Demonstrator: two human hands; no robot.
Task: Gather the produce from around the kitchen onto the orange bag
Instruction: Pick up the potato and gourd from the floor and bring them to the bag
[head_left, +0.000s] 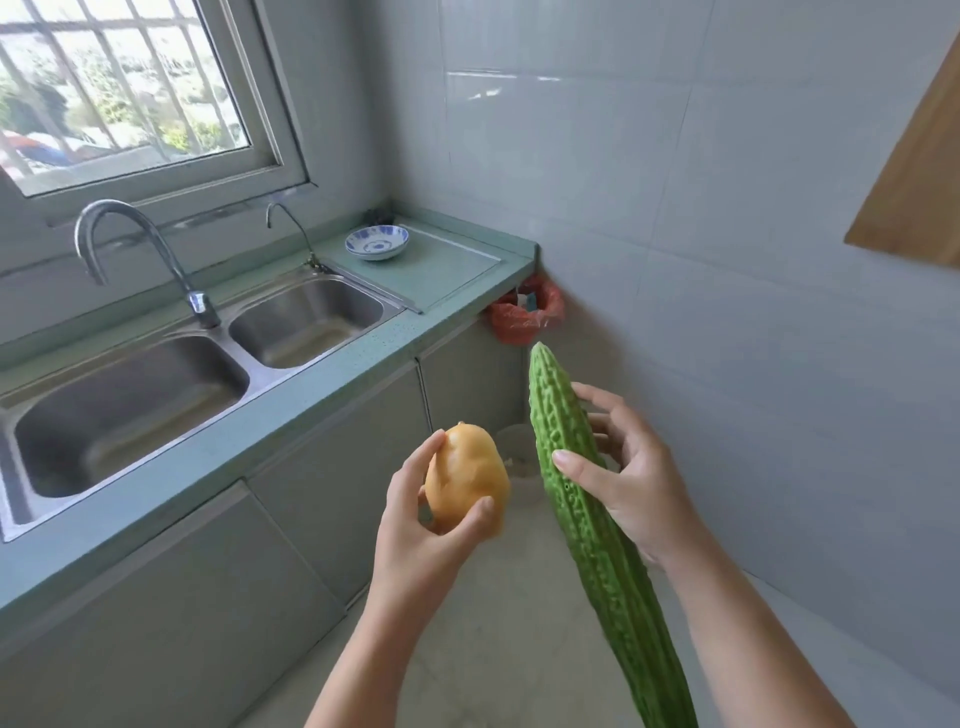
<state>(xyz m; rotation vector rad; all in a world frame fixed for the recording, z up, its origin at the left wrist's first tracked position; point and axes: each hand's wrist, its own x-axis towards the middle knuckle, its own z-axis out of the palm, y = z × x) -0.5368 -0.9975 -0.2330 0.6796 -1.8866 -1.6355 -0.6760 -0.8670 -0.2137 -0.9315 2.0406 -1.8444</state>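
My left hand (415, 525) grips a yellow-brown potato (465, 478) in front of the lower cabinets, fingers and thumb curled round it. My right hand (623, 467) holds a long, bumpy green bitter gourd (587, 530) that runs from near the counter's end down along my forearm to the bottom edge. The thumb lies across the gourd's front and the fingers reach behind it. An orange-red plastic bag (524, 314) hangs or sits in the corner just below the counter's right end.
A green counter (291, 384) runs along the left with a double steel sink (156, 395) and two taps. A blue-patterned bowl (377, 242) stands on the drainboard. Grey tiled walls close the right side. A wooden board edge (919, 171) juts in upper right.
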